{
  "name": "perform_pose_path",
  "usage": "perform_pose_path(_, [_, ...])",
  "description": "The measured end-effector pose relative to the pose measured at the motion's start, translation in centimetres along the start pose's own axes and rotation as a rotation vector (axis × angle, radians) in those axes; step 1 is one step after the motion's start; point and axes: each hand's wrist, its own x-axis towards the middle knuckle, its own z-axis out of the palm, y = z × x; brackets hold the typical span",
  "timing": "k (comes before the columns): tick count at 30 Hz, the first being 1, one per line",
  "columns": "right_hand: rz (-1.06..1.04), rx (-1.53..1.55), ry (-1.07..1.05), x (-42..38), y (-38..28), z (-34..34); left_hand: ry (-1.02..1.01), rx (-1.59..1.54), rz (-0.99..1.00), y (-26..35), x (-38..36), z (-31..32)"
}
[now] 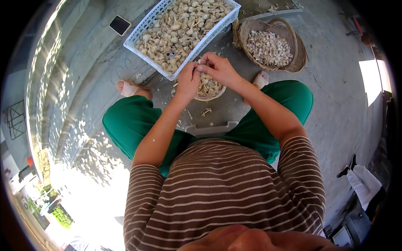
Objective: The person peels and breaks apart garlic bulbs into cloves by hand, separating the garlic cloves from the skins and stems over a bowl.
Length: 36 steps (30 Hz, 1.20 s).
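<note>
Pale-blue, slatted plastic crate (206, 41) holds whitish garlic bulbs (180, 25); beside its near corner, left hand (188, 81) and right hand (220, 71) pinch a small indistinct piece above a round yellow-rimmed bowl (209, 99), probably catching scraps.

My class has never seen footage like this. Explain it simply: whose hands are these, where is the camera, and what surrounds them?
No robot here: one picture, from a camera on a person's head, looking down. The bare left hand and right hand meet at the fingertips; anything pinched is too small to name. Beneath is a bowl of pale scraps. Beyond stands a plastic crate of garlic bulbs; to its right, a wicker basket of smaller pieces, likely cloves.
</note>
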Motion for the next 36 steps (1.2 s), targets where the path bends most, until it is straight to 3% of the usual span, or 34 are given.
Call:
perform_pose_path(4, [-0.082,-0.070,0.058,-0.1,0.9,1.0,-0.022,0.026,-0.046,0.7,-0.1,-0.3])
perform_pose_path(6, [-0.094,-0.067,0.115,0.1,1.0,1.2,-0.007,-0.390,-0.322,2.3,-0.3,-0.4])
perform_pose_path(7, [-0.092,-0.065,0.115,0.1,0.8,1.0,-0.008,-0.389,-0.324,2.5,-0.3,-0.6])
perform_pose_path(9, [0.198,0.248,-0.038,0.1,0.2,0.3,-0.043,-0.731,-0.438,2.6,-0.2,-0.9])
perform_pose_path(10, [0.198,0.248,-0.039,0.0,-0.1,0.1,-0.042,-0.731,-0.438,2.6,-0.2,-1.0])
perform_pose_path(12, [0.324,0.694,-0.057,-0.3,-0.4,-0.1,-0.061,-0.908,-0.410,2.8,-0.1,-1.2])
perform_pose_path(18, [0.482,0.979,0.201,0.0,-0.7,0.2,0.068,-0.781,-0.301,4.0,0.1,-1.0])
perform_pose_path(22, [0.405,1.000,0.071,-0.3,-0.8,0.0,0.169,-0.751,-0.262,4.2,0.4,-1.0])
perform_pose_path(24, [0.265,0.699,-0.088,-0.5,-1.3,0.4,0.084,-0.701,-0.189,3.6,0.3,-1.3])
perform_pose_path(27, [0.181,0.545,0.019,-0.6,-0.5,1.9,0.051,-0.725,-0.229,3.2,0.2,-0.9])
perform_pose_path(31, [0.166,0.670,0.040,-0.7,-0.3,2.2,0.126,-0.639,-0.249,4.4,0.1,-0.2])
perform_pose_path(36, [0.204,0.803,-0.064,-1.0,-0.4,1.8,0.162,-0.841,-0.333,5.2,0.1,-0.5])
